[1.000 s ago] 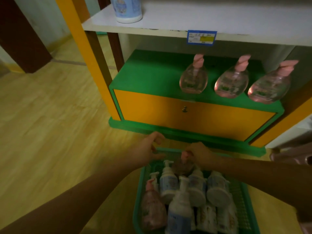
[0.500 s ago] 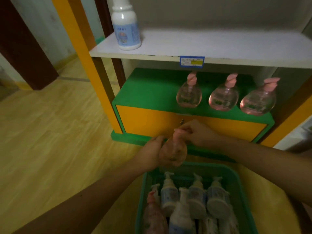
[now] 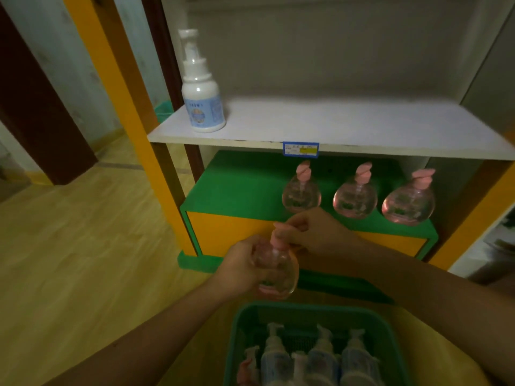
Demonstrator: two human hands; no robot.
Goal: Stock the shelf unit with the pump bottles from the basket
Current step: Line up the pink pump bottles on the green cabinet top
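Observation:
A round clear pink pump bottle (image 3: 278, 270) is held above the green basket (image 3: 387, 327), in front of the shelf unit's orange drawer. My left hand (image 3: 239, 267) wraps its body from the left. My right hand (image 3: 309, 232) pinches its pink pump head from above. Three matching pink bottles (image 3: 355, 197) stand in a row on the green lower shelf (image 3: 237, 190). A white pump bottle with a blue label (image 3: 202, 104) stands at the left of the white upper shelf (image 3: 334, 123). Several white and blue pump bottles (image 3: 320, 358) fill the basket.
An orange post (image 3: 133, 115) frames the unit's left side and another (image 3: 473, 218) its right. A blue and yellow price tag (image 3: 300, 149) hangs on the upper shelf's edge. Wooden floor (image 3: 69, 246) spreads to the left, with a dark door frame (image 3: 36, 107) beyond.
Both hands lifted the pink bottle out of the basket and up toward the unit. The view tilted upward, showing more of the upper shelf.

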